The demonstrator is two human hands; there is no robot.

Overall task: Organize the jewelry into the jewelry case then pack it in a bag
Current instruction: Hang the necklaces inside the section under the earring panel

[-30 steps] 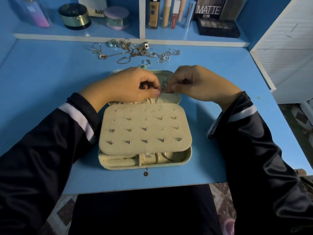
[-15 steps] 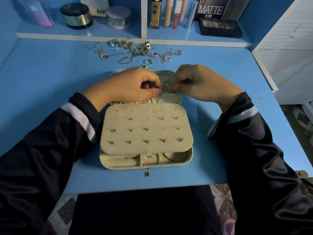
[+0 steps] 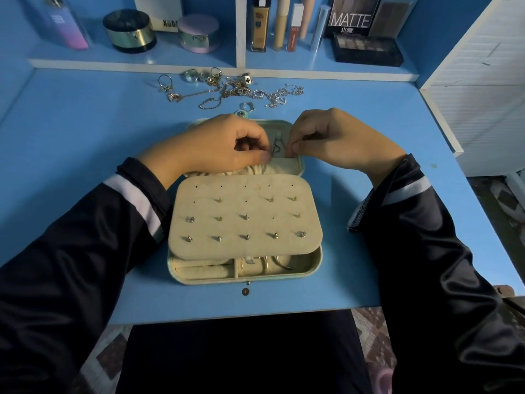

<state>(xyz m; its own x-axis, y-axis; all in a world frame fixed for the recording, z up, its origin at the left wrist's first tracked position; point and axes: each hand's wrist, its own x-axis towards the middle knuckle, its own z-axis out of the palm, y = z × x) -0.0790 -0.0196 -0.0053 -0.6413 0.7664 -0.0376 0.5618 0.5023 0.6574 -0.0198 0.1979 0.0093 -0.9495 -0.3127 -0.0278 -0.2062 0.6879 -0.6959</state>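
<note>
together, left hand point(image 3: 224, 146) and right hand point(image 3: 336, 140), fingers curled, each pinch a thin chain point(image 3: 276, 146) over the open jewelry case point(image 3: 255, 226)

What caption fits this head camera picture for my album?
Left hand and right hand pinch a thin chain in the open pale-green jewelry case.

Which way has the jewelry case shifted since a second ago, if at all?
No. The jewelry case holds the same spot against the front edge of the desk.
</note>
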